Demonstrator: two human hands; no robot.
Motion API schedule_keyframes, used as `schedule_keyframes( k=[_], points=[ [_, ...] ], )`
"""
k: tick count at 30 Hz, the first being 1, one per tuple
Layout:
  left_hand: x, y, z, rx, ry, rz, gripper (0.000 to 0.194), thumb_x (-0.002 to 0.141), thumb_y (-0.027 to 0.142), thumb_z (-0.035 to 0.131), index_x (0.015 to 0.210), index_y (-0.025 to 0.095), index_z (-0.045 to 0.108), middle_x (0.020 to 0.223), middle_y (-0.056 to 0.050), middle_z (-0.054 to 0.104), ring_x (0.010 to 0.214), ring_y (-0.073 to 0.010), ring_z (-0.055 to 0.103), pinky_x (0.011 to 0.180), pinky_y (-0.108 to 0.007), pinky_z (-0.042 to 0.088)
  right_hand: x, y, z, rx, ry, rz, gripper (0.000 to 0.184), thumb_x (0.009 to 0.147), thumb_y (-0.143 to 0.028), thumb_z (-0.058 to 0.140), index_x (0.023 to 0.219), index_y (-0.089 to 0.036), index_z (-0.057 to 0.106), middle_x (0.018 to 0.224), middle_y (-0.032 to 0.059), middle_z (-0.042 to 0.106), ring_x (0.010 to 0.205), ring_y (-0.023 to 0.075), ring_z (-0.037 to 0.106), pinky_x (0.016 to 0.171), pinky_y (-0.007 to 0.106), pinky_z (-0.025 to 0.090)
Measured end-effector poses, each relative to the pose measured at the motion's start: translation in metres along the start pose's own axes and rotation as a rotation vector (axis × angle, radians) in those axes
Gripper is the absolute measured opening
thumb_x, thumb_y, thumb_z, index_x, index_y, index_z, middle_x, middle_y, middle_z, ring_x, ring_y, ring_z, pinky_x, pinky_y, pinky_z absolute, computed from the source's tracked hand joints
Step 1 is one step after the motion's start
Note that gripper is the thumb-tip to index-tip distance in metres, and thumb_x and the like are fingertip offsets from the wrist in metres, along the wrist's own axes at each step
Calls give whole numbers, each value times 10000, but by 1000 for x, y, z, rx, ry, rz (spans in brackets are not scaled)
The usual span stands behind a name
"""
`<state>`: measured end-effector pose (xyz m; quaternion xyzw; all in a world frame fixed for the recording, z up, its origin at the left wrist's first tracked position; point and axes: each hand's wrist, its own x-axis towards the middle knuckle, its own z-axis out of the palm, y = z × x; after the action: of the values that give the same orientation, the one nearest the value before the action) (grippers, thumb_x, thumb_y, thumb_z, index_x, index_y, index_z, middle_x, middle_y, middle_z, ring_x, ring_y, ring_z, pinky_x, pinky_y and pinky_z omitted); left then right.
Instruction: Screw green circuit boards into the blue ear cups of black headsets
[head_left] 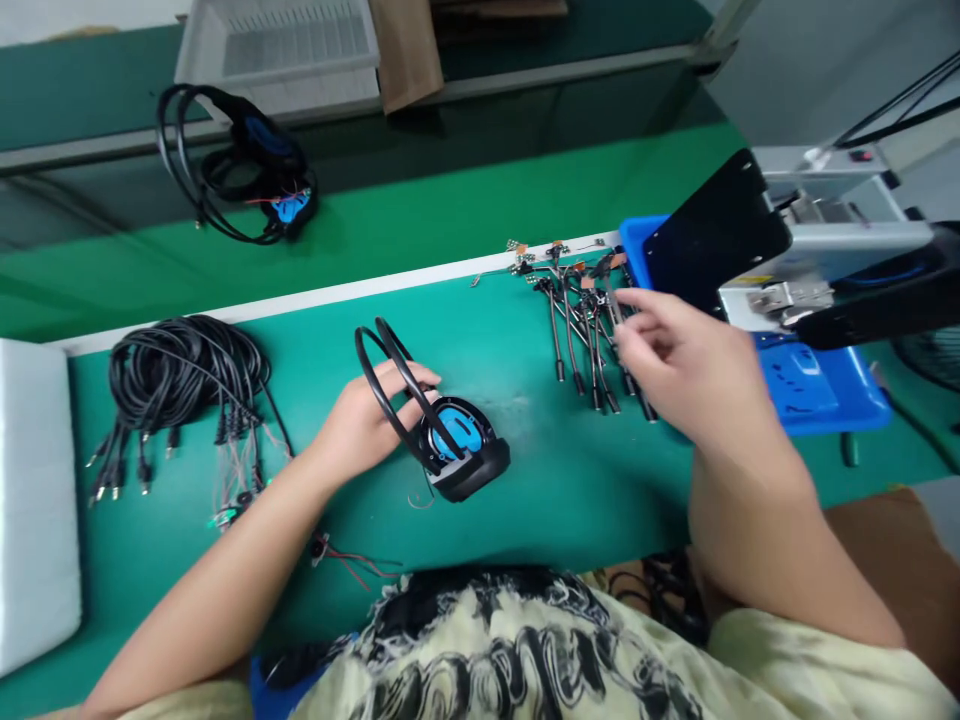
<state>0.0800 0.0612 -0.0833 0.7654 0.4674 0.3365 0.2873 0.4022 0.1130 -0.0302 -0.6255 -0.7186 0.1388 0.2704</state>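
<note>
My left hand (375, 418) is closed around a black headset (457, 445), which has two thin headband loops and an ear cup with a blue inner face. The cup rests on or just above the green bench; I cannot tell which. At the right, my right hand (679, 355) pinches the upper part of a thin dark microphone boom (616, 308) with thumb and forefinger. That boom is among a pile of similar microphone booms (574, 320), with small circuit boards and copper-coloured pieces at their upper ends.
Coiled black cables (187, 370) with plugs lie at the left, beside a white foam block (37, 500). Another headset (274, 165) hangs at the back under the shelf with a white basket (281, 90). A blue tray (832, 390) and a machine (825, 240) stand right.
</note>
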Motion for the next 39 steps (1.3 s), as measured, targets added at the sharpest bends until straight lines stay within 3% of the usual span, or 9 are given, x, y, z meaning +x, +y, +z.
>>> schedule_keyframes(
  k=[3, 7, 9, 14, 22, 28, 32, 35, 39],
  points=[
    [12, 5, 6, -31, -12, 20, 167, 924, 288, 586, 1039, 192, 658, 1031, -65, 680, 990, -175, 636, 898, -309, 510, 5, 6, -7, 33, 149, 112, 417, 885, -271, 501, 1293, -253, 584, 814, 27, 679, 649, 148, 628, 674, 321, 500],
    [12, 5, 8, -43, -50, 2, 151, 925, 281, 585, 1014, 188, 665, 997, -57, 679, 948, -159, 639, 867, -284, 508, 17, 28, -1, -192, -150, 189, 386, 799, -214, 547, 1155, -208, 695, 676, 21, 649, 670, 190, 605, 756, 404, 494],
    [7, 2, 7, -32, -58, -27, 155, 926, 290, 583, 1008, 189, 668, 989, -53, 679, 944, -157, 641, 859, -274, 508, 16, 34, 3, -150, -131, 178, 401, 808, -229, 540, 1185, -214, 678, 687, 10, 645, 655, 178, 596, 745, 397, 498],
    [1, -2, 7, -14, -42, -57, 178, 922, 313, 587, 1023, 191, 668, 1002, -52, 682, 970, -164, 640, 888, -281, 506, 1, 22, 2, 163, 160, 38, 390, 919, -264, 450, 1291, -229, 563, 860, 50, 646, 673, 150, 619, 661, 317, 509],
    [19, 6, 23, -194, 152, -256, 447, 975, 472, 437, 1314, 199, 537, 1299, -104, 601, 1200, -229, 573, 1028, -410, 464, 2, -7, -7, -383, -126, -492, 241, 919, -207, 461, 1062, -235, 654, 1006, 74, 662, 987, 265, 600, 918, 462, 465],
    [33, 17, 34, -365, -141, -294, 518, 923, 581, 491, 1212, 181, 647, 1235, -93, 665, 1180, -255, 596, 1041, -378, 443, 33, -41, 41, -355, -179, -771, 230, 929, -156, 451, 921, -204, 676, 1008, 58, 649, 1097, 267, 556, 1113, 575, 304],
    [31, 15, 44, -686, -123, -490, 490, 838, 620, 607, 936, 154, 724, 963, -97, 737, 941, -233, 682, 889, -358, 519, 43, -59, 70, -267, -187, -821, 259, 940, -154, 424, 1033, -208, 659, 1158, 67, 623, 1191, 268, 515, 1130, 551, 314],
    [27, 8, 45, -903, 10, -623, 466, 795, 619, 660, 873, 163, 722, 893, -74, 741, 868, -195, 689, 868, -331, 520, 26, -58, 68, -123, -145, -666, 320, 956, -202, 423, 1241, -177, 568, 1331, 121, 535, 1272, 286, 465, 1075, 498, 404],
    [22, 0, 41, -942, 69, -722, 444, 774, 600, 694, 889, 172, 729, 974, -76, 742, 913, -193, 682, 848, -316, 510, -25, -35, 53, 167, -612, -583, 512, 916, -510, 531, 1326, -206, 493, 1322, 116, 549, 1139, 241, 586, 912, 395, 545]
  ],
)
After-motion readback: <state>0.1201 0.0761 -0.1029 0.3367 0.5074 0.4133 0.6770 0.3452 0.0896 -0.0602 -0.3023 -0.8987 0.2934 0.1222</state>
